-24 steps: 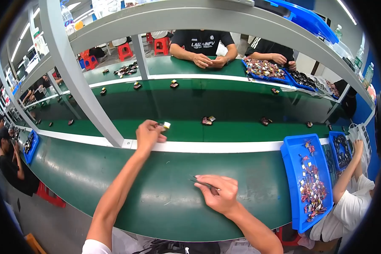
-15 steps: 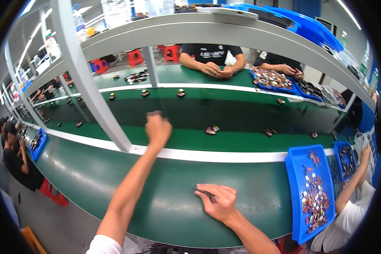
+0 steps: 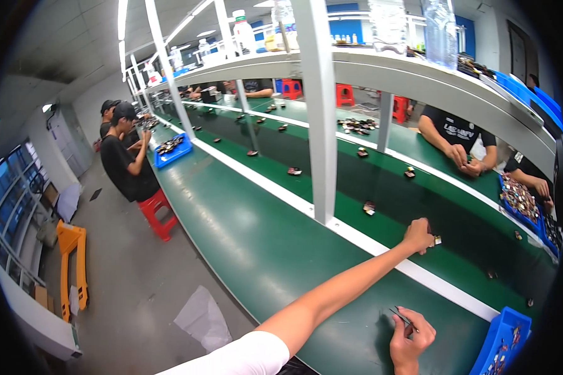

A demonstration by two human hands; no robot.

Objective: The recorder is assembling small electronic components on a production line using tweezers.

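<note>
My left hand (image 3: 418, 236) reaches over the dark green conveyor belt (image 3: 381, 182), fingers pinched at a small electronic part (image 3: 437, 240) with a pale piece on it. Above the near green worktop (image 3: 263, 234), my right hand (image 3: 413, 337) is closed around dark tweezers (image 3: 399, 314), their tips pointing up and left. Similar small parts lie spaced along the belt, among them a nearby one (image 3: 369, 207) and another farther off (image 3: 294, 171).
A blue tray (image 3: 495, 340) of small parts stands right of my right hand. A white post (image 3: 319, 125) rises from the rail under a grey shelf (image 3: 369, 72). Across the belt a person's hands (image 3: 466, 161) work. At the left a person (image 3: 128, 153) works beside another blue tray (image 3: 174, 150).
The view has swung left, showing more floor and the far line. My left hand is now at a part on the belt. My right hand still holds the tweezers.
</note>
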